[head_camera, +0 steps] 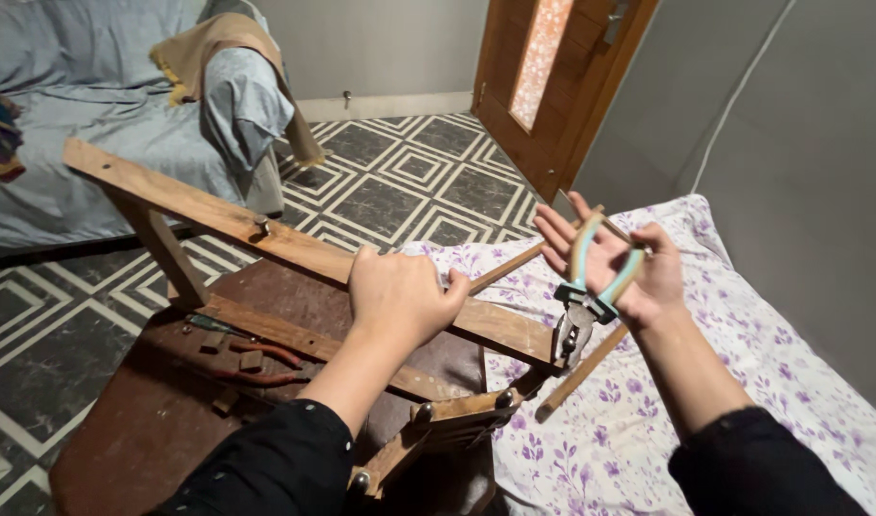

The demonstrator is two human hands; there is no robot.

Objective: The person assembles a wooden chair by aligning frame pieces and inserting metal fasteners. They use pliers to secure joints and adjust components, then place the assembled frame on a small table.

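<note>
My left hand grips the long top bar of a wooden frame that stands tilted on a dark brown table. My right hand is raised to the right of the frame, palm toward me. It holds a pair of pliers with tan and light blue handles, metal jaws pointing down. The handles are spread in my palm. A thin wooden stick runs behind the pliers, and another stick slants up behind my left thumb.
A white bedsheet with purple flowers covers the bed on the right. A second pair of red-handled pliers and small wooden blocks lie on the table. A grey covered sofa stands at the back left, a wooden door beyond the patterned floor.
</note>
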